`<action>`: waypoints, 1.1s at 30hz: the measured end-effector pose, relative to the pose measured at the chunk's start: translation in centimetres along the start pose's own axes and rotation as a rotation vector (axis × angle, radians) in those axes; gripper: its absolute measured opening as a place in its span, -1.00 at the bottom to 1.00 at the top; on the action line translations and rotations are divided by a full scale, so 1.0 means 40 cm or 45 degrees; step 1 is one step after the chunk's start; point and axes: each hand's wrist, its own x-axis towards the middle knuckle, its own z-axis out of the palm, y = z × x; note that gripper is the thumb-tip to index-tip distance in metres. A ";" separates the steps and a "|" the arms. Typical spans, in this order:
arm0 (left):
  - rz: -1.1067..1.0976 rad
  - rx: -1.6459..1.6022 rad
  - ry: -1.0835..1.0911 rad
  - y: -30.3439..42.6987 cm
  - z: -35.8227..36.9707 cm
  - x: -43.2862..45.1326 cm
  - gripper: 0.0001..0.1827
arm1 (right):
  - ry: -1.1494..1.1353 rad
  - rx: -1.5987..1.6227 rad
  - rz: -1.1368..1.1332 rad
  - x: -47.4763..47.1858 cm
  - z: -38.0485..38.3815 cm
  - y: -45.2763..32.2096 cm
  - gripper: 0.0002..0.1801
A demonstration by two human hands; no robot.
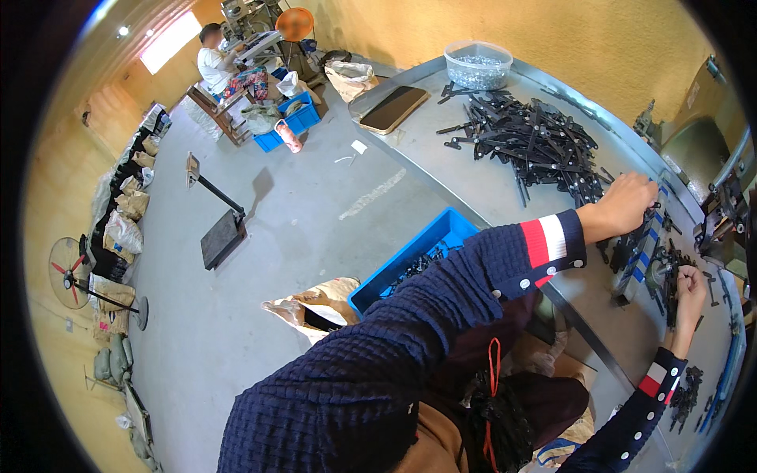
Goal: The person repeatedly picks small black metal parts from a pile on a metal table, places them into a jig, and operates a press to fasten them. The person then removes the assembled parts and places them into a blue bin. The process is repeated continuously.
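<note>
My left hand (624, 204) reaches over the metal worktable (440, 156), its fingers closed around a small black part (654, 206) that is mostly hidden by them. Just below it runs a bar with blue and white stripes (644, 258), with black parts lined up along its side. My right hand (691, 290) is beside a small round fixture (657, 273) among loose black parts. Its thumb and fingers are bent together, and whether they grip anything is too small to tell. Up the table from my left hand spreads a large heap of black hinge-like metal strips (532, 139).
A clear plastic tub of small shiny hardware (480, 74) and a smartphone (394, 110) are at the table's far end. A blue crate (378, 284) of black parts and an open sack (319, 304) stand beside me. Across the floor are a platform scale (223, 239) and a seated person (219, 65).
</note>
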 end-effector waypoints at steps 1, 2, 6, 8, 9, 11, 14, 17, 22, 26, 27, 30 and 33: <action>0.007 0.012 -0.015 0.002 -0.002 0.000 -0.92 | -0.004 0.006 0.005 0.001 0.000 0.001 -0.92; 0.014 0.016 -0.025 0.003 -0.003 0.000 -0.92 | -0.005 0.012 0.011 0.001 -0.001 0.002 -0.92; -0.023 -0.048 -0.062 0.008 -0.011 0.004 -0.89 | 0.015 0.012 0.008 -0.001 0.000 0.005 -0.92; 0.002 -0.067 -0.017 0.011 -0.012 0.001 -0.84 | 0.014 0.071 0.018 -0.002 0.001 0.007 -0.91; 0.000 -0.078 -0.006 0.012 -0.013 -0.001 -0.82 | 0.024 0.016 0.007 -0.001 0.002 0.009 -0.91; 0.015 -0.021 -0.087 0.011 -0.015 -0.007 -0.79 | 0.034 0.004 -0.019 0.001 0.003 0.014 -0.91; 0.010 -0.014 -0.112 0.012 -0.015 -0.011 -0.77 | 0.042 0.026 -0.049 0.005 0.003 0.022 -0.91; 0.013 -0.049 -0.028 0.016 -0.012 -0.009 -0.78 | 0.053 -0.015 -0.104 0.008 0.004 0.030 -0.92; -0.014 -0.095 0.031 0.021 -0.011 -0.009 -0.83 | 0.103 0.021 -0.074 0.005 0.014 0.028 -0.93; -0.068 -0.099 -0.060 0.021 -0.013 -0.009 -0.90 | 0.060 0.010 -0.109 0.000 0.009 0.008 -0.93; -0.067 -0.096 -0.065 0.020 -0.014 -0.009 -0.91 | 0.046 -0.002 -0.073 -0.001 0.007 0.003 -0.93; -0.075 -0.072 -0.108 0.018 -0.014 -0.008 -0.92 | 0.030 0.007 -0.017 -0.004 0.005 -0.006 -0.93; -0.060 -0.052 -0.136 0.016 -0.013 -0.006 -0.92 | 0.050 0.000 -0.035 -0.002 0.008 0.000 -0.93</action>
